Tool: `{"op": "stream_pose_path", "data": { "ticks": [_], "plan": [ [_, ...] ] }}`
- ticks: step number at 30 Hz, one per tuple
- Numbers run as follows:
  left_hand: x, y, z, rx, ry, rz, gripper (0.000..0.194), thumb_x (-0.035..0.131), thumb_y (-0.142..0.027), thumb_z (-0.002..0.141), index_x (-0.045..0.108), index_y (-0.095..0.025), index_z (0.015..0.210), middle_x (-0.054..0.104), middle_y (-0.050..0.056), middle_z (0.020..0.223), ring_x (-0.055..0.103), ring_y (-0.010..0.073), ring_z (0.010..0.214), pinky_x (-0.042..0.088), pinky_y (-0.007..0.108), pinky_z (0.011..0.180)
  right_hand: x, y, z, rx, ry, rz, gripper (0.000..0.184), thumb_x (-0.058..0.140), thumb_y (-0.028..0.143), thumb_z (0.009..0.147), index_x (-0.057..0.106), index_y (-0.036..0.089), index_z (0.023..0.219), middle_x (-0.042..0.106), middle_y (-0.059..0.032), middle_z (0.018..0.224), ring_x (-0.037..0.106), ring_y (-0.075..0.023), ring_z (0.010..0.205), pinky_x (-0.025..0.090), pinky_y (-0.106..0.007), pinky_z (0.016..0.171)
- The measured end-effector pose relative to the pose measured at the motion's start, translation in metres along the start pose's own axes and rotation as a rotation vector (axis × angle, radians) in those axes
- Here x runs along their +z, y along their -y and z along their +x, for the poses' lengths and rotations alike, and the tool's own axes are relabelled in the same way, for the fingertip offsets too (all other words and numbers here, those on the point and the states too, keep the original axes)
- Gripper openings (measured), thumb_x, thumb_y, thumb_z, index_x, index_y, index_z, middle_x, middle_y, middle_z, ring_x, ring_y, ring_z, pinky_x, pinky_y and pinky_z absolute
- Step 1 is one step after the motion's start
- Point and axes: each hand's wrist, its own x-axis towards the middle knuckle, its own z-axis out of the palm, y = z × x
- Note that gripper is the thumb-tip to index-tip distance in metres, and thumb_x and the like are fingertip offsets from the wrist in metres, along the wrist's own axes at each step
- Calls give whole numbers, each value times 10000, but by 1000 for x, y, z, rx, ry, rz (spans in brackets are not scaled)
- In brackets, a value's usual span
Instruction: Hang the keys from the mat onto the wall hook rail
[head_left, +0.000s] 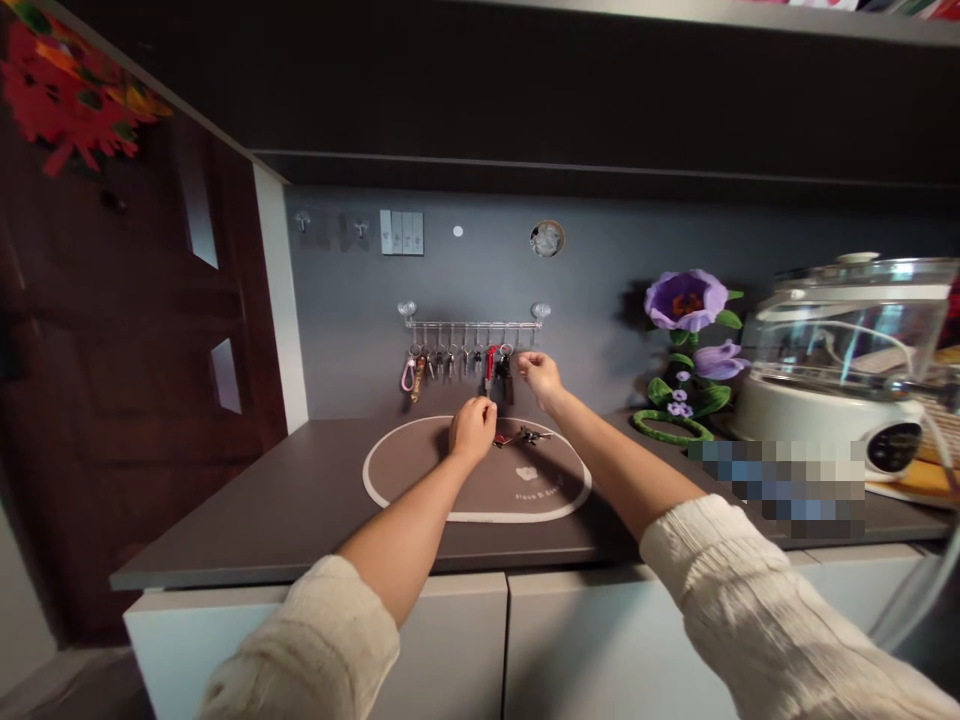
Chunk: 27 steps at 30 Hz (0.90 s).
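Note:
A chrome hook rail [472, 324] is stuck to the grey wall, with several key bunches hanging from it. My right hand [541, 379] is raised at the rail's right end, fingers pinched at a hanging dark key bunch [505, 368]. My left hand [472, 429] hovers lower, fingers closed on the lower end of a red-tagged key bunch [490, 372] hanging from the rail. Another bunch of keys [523, 436] lies on the oval brown mat [405, 470] just right of my left hand.
A purple fabric flower [686, 340] stands on the grey counter [300, 500] at the right, beside a glass-lidded white cooker [832, 400]. A dark wooden door [112, 380] is at the left. White cabinet fronts [465, 640] sit below the counter.

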Motion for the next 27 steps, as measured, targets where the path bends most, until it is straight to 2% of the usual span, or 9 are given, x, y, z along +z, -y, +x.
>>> {"op": "stream_pose_path", "data": {
  "ticks": [4, 8, 12, 15, 20, 24, 27],
  "plan": [
    [-1, 0, -1, 43, 29, -28, 203, 413, -244, 818, 600, -188, 763, 594, 38, 775, 529, 144, 747, 390, 251, 701, -12, 9, -28, 85, 48, 26, 111, 531, 219, 705, 496, 173, 800, 550, 15, 608, 503, -82, 563, 389, -201, 550],
    [-1, 1, -2, 76, 78, -37, 185, 437, -242, 804, 613, -186, 791, 586, 33, 768, 520, 140, 723, 393, 251, 691, -27, 5, -52, 96, 151, -51, 100, 549, 235, 714, 516, 159, 771, 548, 9, 615, 507, -82, 575, 395, -208, 571],
    [0, 2, -3, 94, 135, -41, 168, 468, -231, 782, 628, -182, 807, 586, 34, 760, 518, 139, 716, 397, 254, 689, -44, -11, -67, 33, 245, -221, 93, 545, 227, 713, 541, 147, 759, 549, 9, 636, 482, -78, 566, 396, -213, 582],
    [1, 2, -3, 103, 163, -53, 160, 487, -223, 769, 637, -181, 806, 588, 34, 771, 522, 138, 718, 403, 255, 696, -55, -20, -71, -25, 293, -453, 75, 543, 180, 708, 560, 147, 773, 572, -2, 671, 493, -86, 580, 404, -221, 604],
    [2, 3, -4, 123, 210, -50, 157, 504, -232, 761, 647, -177, 796, 585, 33, 769, 523, 135, 715, 408, 257, 699, -63, -23, -71, -264, 430, -860, 152, 542, 79, 693, 623, 145, 803, 614, -50, 809, 532, -110, 680, 410, -223, 689],
    [1, 2, -5, 127, 248, -47, 151, 510, -219, 752, 649, -174, 791, 586, 31, 752, 524, 135, 723, 409, 255, 699, -63, -24, -69, -349, 506, -1003, 281, 504, 0, 675, 650, 160, 854, 614, -60, 881, 553, -118, 742, 411, -204, 723],
    [-1, 0, -5, 122, 266, -41, 148, 508, -209, 746, 648, -173, 776, 587, 31, 758, 524, 134, 722, 411, 255, 700, -63, -27, -67, -371, 536, -1048, 275, 512, 6, 681, 654, 167, 854, 617, -50, 857, 554, -125, 766, 409, -200, 737]
  ]
}}
